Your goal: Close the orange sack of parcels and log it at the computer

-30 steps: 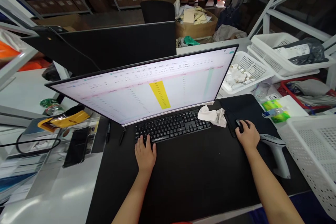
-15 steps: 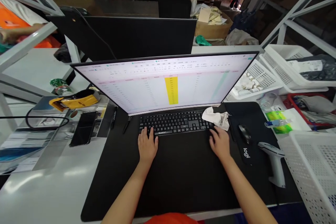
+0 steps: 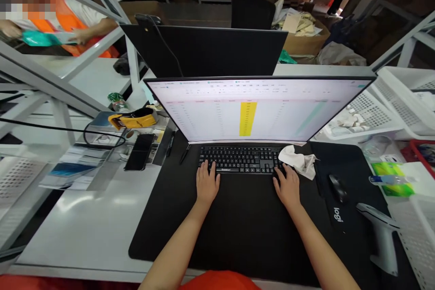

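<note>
My left hand (image 3: 206, 184) rests palm down with its fingers apart, fingertips on the lower left keys of a black keyboard (image 3: 238, 161). At the keyboard's lower right end lies my right hand (image 3: 288, 186), fingers spread over the keys and holding nothing. A crumpled white tissue (image 3: 299, 161) covers part of the number keys, just above the right hand. Behind the keyboard stands a wide monitor (image 3: 210, 118) showing a spreadsheet with one yellow column. A black mouse (image 3: 338, 188) sits on the dark mat, right of the right hand.
To the right lie a grey barcode scanner (image 3: 382, 231), a green-and-yellow packet (image 3: 390, 189) and white baskets (image 3: 390, 95). On the left are a phone (image 3: 139, 152), a yellow tape dispenser (image 3: 136, 119) and pens (image 3: 184, 154). A person in an orange vest (image 3: 73, 16) handles a green bag behind the frame.
The view has swung left, so the desk appears farther right and the co-worker shows more. My right hand's fingers have shifted slightly on the keys; both hands stay at the keyboard.
</note>
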`<state>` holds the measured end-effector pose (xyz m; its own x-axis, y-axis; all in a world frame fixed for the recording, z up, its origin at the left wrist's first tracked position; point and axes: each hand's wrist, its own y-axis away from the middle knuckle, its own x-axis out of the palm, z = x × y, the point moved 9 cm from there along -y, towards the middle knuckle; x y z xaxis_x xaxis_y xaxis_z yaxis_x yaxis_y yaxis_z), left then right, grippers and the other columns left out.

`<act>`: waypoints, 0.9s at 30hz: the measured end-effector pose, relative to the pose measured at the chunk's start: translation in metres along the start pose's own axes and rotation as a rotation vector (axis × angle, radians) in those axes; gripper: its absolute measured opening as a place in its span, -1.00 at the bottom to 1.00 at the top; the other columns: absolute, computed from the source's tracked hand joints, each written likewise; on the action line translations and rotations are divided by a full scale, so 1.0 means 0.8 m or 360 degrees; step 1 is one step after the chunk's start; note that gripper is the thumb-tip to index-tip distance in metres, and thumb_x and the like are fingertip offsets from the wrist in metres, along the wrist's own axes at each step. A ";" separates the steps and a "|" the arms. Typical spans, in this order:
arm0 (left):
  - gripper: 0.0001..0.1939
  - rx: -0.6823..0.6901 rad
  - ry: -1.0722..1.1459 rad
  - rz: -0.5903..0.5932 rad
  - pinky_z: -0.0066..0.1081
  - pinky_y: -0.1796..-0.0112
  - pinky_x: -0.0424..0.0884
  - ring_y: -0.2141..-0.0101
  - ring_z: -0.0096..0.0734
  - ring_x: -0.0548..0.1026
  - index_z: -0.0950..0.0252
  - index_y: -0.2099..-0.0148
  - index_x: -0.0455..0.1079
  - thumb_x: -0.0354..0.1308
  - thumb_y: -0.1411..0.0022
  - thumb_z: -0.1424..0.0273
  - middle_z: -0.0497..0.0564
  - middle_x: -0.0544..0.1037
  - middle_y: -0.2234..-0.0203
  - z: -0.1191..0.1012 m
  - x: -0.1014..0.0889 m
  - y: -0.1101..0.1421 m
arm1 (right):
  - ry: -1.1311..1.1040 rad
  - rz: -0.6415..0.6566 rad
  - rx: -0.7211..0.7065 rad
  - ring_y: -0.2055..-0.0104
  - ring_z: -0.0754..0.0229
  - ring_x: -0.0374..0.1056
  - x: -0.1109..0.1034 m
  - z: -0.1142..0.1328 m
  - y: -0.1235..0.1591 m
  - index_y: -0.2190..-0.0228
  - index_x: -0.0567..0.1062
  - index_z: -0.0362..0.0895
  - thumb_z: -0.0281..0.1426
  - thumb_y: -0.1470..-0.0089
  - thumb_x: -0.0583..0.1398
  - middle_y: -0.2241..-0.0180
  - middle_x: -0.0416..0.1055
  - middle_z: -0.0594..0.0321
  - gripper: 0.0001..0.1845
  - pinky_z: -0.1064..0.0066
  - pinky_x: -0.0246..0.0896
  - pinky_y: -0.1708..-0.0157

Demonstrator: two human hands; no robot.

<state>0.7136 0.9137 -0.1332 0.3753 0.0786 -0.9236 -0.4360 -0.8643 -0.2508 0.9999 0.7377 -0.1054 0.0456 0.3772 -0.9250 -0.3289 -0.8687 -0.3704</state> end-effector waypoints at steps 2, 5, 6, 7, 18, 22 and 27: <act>-0.48 -0.0010 0.0066 -0.0019 0.12 -0.27 0.15 -0.31 0.14 0.20 0.44 -0.32 0.30 -0.01 -0.42 0.30 0.39 0.24 -0.32 0.002 -0.004 0.001 | -0.0045 -0.0027 -0.0105 -0.27 -0.15 0.17 0.001 0.014 0.012 -0.10 0.43 -0.16 -0.35 -0.28 0.11 -0.21 0.26 -0.10 -0.61 -0.06 0.20 -0.21; -0.52 -0.0072 0.0268 -0.0091 0.09 -0.26 0.19 -0.29 0.09 0.21 0.44 -0.27 0.34 -0.06 -0.45 0.30 0.37 0.28 -0.29 0.019 -0.013 0.006 | -0.0100 -0.0112 -0.0178 -0.25 -0.12 0.20 -0.001 0.027 0.025 -0.08 0.42 -0.17 -0.40 -0.26 0.12 -0.17 0.31 -0.07 -0.63 -0.03 0.22 -0.20; -0.54 -0.0124 0.0372 -0.0134 0.07 -0.25 0.21 -0.28 0.05 0.23 0.44 -0.25 0.36 -0.07 -0.46 0.30 0.35 0.30 -0.27 0.030 -0.017 0.008 | -0.0106 -0.0129 -0.0165 -0.24 -0.12 0.21 -0.001 0.027 0.028 -0.07 0.42 -0.17 -0.40 -0.26 0.13 -0.17 0.31 -0.07 -0.64 -0.03 0.23 -0.19; -0.55 -0.0188 0.0467 -0.0186 0.06 -0.25 0.22 -0.26 0.02 0.26 0.43 -0.23 0.38 -0.09 -0.47 0.31 0.34 0.33 -0.24 0.042 -0.021 0.010 | -0.0106 -0.0135 -0.0141 -0.24 -0.13 0.21 0.000 0.026 0.029 -0.07 0.41 -0.16 -0.39 -0.25 0.13 -0.17 0.31 -0.07 -0.64 -0.03 0.23 -0.18; -0.69 -0.0275 0.0693 -0.0282 -0.19 -0.14 0.41 -0.05 -0.26 0.48 0.31 -0.06 0.49 -0.01 -0.42 0.41 0.16 0.52 0.01 0.105 -0.027 -0.011 | -0.0106 -0.0148 -0.0042 -0.25 -0.17 0.21 0.006 0.016 0.031 -0.14 0.33 -0.19 -0.35 -0.26 0.13 -0.19 0.28 -0.14 -0.56 -0.02 0.22 -0.18; -0.74 -0.0234 0.0745 -0.0269 -0.12 -0.12 0.42 -0.01 -0.20 0.49 0.28 0.07 0.57 0.06 -0.38 0.37 0.15 0.53 0.05 0.113 -0.025 -0.015 | -0.0116 -0.0193 -0.0066 -0.23 -0.16 0.21 0.003 0.019 0.029 -0.11 0.35 -0.24 -0.36 -0.25 0.14 -0.17 0.29 -0.16 -0.57 -0.02 0.23 -0.17; -0.70 -0.0223 0.0803 -0.0234 -0.05 -0.13 0.42 -0.01 -0.12 0.50 0.27 0.12 0.62 0.10 -0.33 0.26 0.17 0.53 0.02 0.128 -0.020 -0.023 | -0.0101 -0.0174 -0.0127 -0.23 -0.13 0.19 0.002 0.028 0.024 -0.09 0.37 -0.25 -0.40 -0.25 0.14 -0.16 0.29 -0.14 -0.60 0.00 0.23 -0.18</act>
<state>0.6316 0.9791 -0.1438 0.7854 -0.0147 -0.6188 -0.2491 -0.9227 -0.2942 0.9723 0.7290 -0.1118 0.0163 0.4885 -0.8724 -0.2493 -0.8430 -0.4767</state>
